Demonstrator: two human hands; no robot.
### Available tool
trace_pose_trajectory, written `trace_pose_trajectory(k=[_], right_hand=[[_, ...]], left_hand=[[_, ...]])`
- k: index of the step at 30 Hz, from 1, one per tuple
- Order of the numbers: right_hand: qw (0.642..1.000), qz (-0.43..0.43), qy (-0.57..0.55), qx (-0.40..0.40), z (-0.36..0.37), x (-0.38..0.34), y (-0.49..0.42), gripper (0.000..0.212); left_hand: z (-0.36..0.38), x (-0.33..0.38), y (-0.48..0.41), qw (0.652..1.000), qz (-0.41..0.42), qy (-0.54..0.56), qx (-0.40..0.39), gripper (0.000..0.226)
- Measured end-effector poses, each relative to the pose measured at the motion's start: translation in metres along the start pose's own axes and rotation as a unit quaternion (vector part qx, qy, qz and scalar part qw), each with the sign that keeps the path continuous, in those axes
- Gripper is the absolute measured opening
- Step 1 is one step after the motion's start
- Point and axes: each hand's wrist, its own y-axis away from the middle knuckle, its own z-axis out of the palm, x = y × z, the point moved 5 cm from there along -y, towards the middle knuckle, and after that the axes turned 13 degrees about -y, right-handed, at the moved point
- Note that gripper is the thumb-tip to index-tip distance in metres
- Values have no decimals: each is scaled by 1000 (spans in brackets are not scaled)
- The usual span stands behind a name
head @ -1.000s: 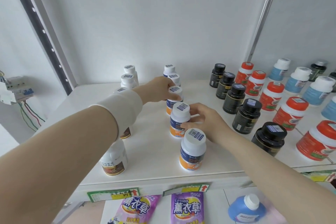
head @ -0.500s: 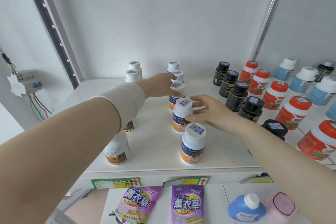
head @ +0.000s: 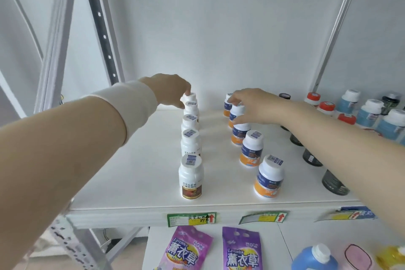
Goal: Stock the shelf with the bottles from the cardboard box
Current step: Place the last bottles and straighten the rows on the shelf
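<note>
2 grips. Left hand (head: 168,90) fingers pinch rearmost white plastic brown-label bottle (head: 190,97); right hand (head: 254,103) fingers curl round white-capped blue-orange plastic bottle (head: 234,114). Risk: careless nudge dominoes neighbouring bottles (head: 190,138) just nearward of fingertips.

left hand (head: 169,89) and right hand (head: 252,105) both reach forward, fingers curled downward.

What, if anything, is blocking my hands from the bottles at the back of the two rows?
Nothing visible. The left hand pinches the cap of the rearmost white bottle, and the right hand grips a blue-and-orange bottle near the back of its row.
</note>
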Motion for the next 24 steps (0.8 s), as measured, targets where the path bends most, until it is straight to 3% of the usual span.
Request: trace_pose_trajectory(k=[6, 10, 13, 17, 21, 24], right_hand=[[991, 24, 125, -36, 23, -24, -11, 50], [988, 28, 145, -54, 40, -30, -11, 56], [998, 34, 13, -57, 56, -28, -7, 63], [980, 63, -188, -31, 85, -21, -2, 65], [950, 75, -304, -19, 110, -16, -2, 64], [936, 63, -346, -7, 121, -15, -3, 55]], left_hand=[[39, -21, -2, 998, 14, -60, -22, 46], [56, -18, -8, 999, 23, -2, -29, 45], [61, -13, -5, 988, 13, 152, -25, 49], [77, 0, -5, 935, -11, 353, -15, 57], [98, 11, -12, 887, -23, 461, -23, 59], [108, 16, -17, 860, -19, 509, -12, 48]])
